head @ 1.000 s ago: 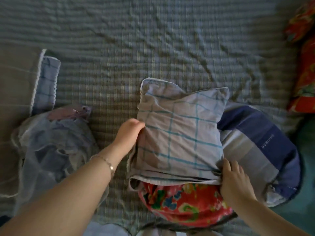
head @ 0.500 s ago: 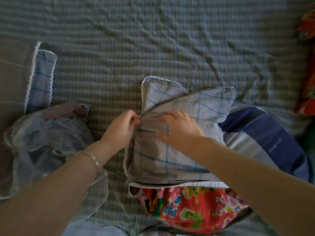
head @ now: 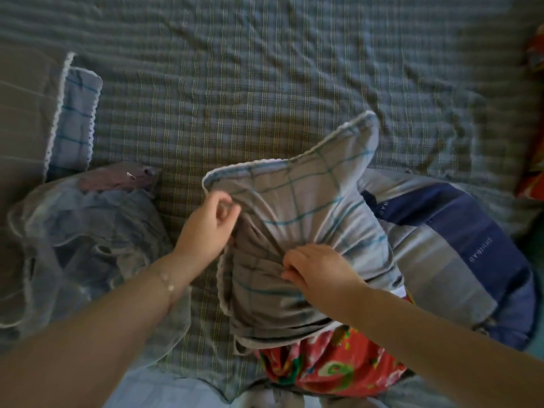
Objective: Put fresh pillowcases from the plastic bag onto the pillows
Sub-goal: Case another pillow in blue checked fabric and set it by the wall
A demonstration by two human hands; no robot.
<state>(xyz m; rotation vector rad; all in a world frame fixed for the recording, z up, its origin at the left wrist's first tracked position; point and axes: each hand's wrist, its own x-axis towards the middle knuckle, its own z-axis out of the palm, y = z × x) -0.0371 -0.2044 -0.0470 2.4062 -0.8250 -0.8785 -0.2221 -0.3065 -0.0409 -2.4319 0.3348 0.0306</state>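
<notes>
The red floral pillow (head: 329,366) lies nearest on the bed (head: 265,83). Over it, the right hand (head: 319,272) bunches the checked pillowcase (head: 306,207), fingers pinching a fold; the left hand (head: 210,223) grips its edge, seemingly between thumb and fingers. The plastic bag (head: 88,245) sits left.

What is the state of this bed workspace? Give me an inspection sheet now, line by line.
Surface: wrinkled plaid bedsheet.
Job's things: grey checked pillowcase bunched over red floral pillow; plastic bag at left, fabric inside.
Clutter: blue striped pillow; folded checked cloth.
Grippers: left hand and right hand both pinch the pillowcase.
Cables: nothing seen.
Surroundings: red floral fabric at right edge.
</notes>
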